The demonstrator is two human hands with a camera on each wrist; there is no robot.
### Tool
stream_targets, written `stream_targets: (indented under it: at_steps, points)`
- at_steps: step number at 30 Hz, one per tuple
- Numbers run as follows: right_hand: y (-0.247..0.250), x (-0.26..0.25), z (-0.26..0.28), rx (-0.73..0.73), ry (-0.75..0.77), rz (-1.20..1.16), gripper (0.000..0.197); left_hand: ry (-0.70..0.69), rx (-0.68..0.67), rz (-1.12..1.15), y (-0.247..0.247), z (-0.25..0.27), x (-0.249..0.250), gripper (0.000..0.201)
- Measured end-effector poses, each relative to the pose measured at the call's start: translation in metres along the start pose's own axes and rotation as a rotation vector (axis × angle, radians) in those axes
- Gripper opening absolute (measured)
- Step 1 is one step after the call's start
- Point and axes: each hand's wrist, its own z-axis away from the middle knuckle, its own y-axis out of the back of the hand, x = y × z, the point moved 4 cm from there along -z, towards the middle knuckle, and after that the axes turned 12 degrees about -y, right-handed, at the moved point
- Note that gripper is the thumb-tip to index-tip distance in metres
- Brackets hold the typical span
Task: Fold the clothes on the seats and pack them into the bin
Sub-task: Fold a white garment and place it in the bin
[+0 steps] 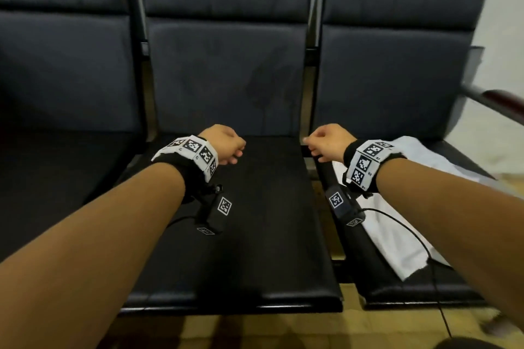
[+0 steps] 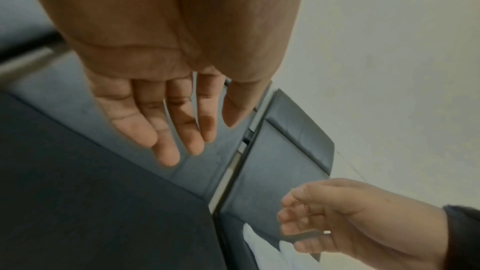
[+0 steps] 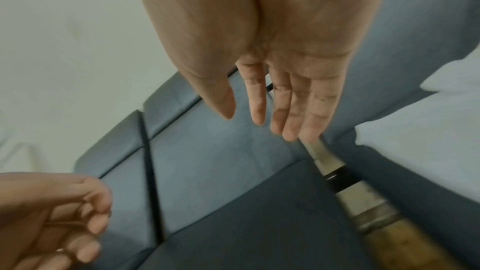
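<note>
Two bare forearms fill the near view. Nothing is held: the left hand [image 1: 224, 147] and right hand [image 1: 329, 144] hang with fingers relaxed over the middle seat [image 1: 241, 221], their grip empty. A white garment [image 1: 397, 221] is spread on the right seat [image 1: 419, 289]; no bin is seen. The fold appears not begun; next, the garment's edges must be taken up.

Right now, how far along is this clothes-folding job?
Hardly begun, it seems. Done: nothing that shows; no bin or folded pile is in view. In hand: nothing; the left hand and right hand hover empty over the middle seat. Left: a white garment lies spread flat on the right seat, waiting to be folded and packed.
</note>
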Motion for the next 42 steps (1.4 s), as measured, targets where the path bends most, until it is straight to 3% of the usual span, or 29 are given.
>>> stream_targets:
  at_steps: [7, 10, 13, 15, 18, 20, 22, 26, 29, 32, 36, 39, 42]
  points:
    - [0.087, 0.120, -0.068, 0.154, -0.190, 0.310, 0.028, -0.047, -0.195, -0.031, -0.145, -0.070, 0.036, 0.016]
    - [0.100, 0.157, -0.084, 0.189, -0.267, 0.395, 0.047, -0.041, -0.239, -0.026, -0.195, -0.088, 0.041, 0.014]
    - [0.096, 0.183, -0.100, 0.128, -0.301, 0.475, 0.059, 0.034, -0.289, -0.015, -0.236, -0.104, 0.039, 0.032]
    - [0.093, 0.190, -0.108, 0.112, -0.280, 0.513, 0.050, 0.053, -0.303, -0.074, -0.256, -0.113, 0.038, 0.035]
    - [0.097, 0.189, -0.115, 0.142, -0.222, 0.485, 0.018, -0.026, -0.351, -0.332, -0.274, -0.122, 0.037, 0.036]
    - [0.102, 0.187, -0.116, 0.159, -0.208, 0.467, 0.016, -0.080, -0.384, -0.394, -0.279, -0.124, 0.038, 0.040]
    - [0.110, 0.184, -0.117, 0.185, -0.203, 0.419, 0.022, -0.092, -0.346, -0.310, -0.277, -0.127, 0.038, 0.037]
    - [0.134, 0.158, -0.106, 0.290, -0.100, 0.134, 0.030, -0.080, -0.162, 0.158, -0.252, -0.123, 0.057, 0.018]
    - [0.154, 0.119, -0.081, 0.387, -0.002, -0.059, 0.029, -0.106, -0.086, 0.357, -0.221, -0.118, 0.073, 0.027]
    - [0.172, 0.070, -0.046, 0.447, 0.124, -0.195, 0.027, -0.215, -0.046, 0.429, -0.179, -0.099, 0.100, 0.022]
    - [0.180, 0.004, 0.003, 0.424, 0.264, -0.312, 0.026, -0.356, 0.113, 0.443, -0.110, -0.064, 0.131, 0.015]
    - [0.163, -0.041, 0.033, 0.360, 0.331, -0.384, 0.027, -0.442, 0.209, 0.410, -0.055, -0.036, 0.139, 0.018]
    - [0.125, -0.073, 0.059, 0.234, 0.352, -0.390, 0.027, -0.442, 0.276, 0.369, -0.006, 0.000, 0.134, 0.017]
